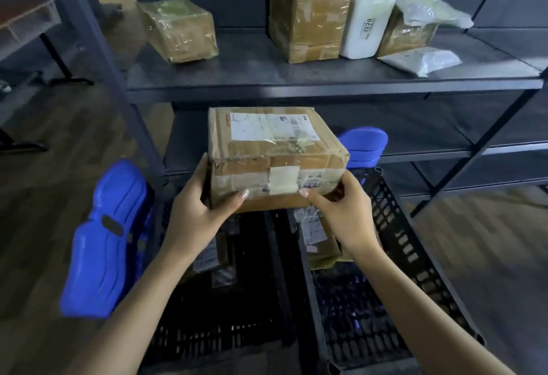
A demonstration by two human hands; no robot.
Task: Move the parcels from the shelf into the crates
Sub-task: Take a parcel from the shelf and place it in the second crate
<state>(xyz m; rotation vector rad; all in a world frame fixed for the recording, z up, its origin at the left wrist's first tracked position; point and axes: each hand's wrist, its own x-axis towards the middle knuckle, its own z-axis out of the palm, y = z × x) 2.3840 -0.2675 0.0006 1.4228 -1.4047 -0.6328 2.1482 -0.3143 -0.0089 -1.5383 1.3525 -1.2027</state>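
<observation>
Head view: two black mesh crates sit side by side on the floor, the left crate (207,336) and the right crate (415,256). A blue left flap (103,241) hangs beside the left crate, and a blue right flap (366,143) shows past the far end of the right crate. A labelled parcel (213,253) lies toward the far end of the left crate, and a brown packet (318,235) lies at the far end of the right crate. Above the far ends of both crates, the left hand (194,211) and the right hand (344,214) hold a taped cardboard box (272,149), clear of the shelf and the crates. Each hand grips a near bottom corner: the thumbs press on the near face either side of a pale tape strip, and the fingers (202,167) curl round the sides. The box sits roughly level, white label up. Beyond it stands the dark metal shelf (267,75). On its upper board, from left to right, rest a small carton (179,30), a tall carton (308,15), a white pack (366,21) touching the tall carton, a third carton (406,36) with a clear bag (424,3) on top, and a flat bag (421,61) in front.
</observation>
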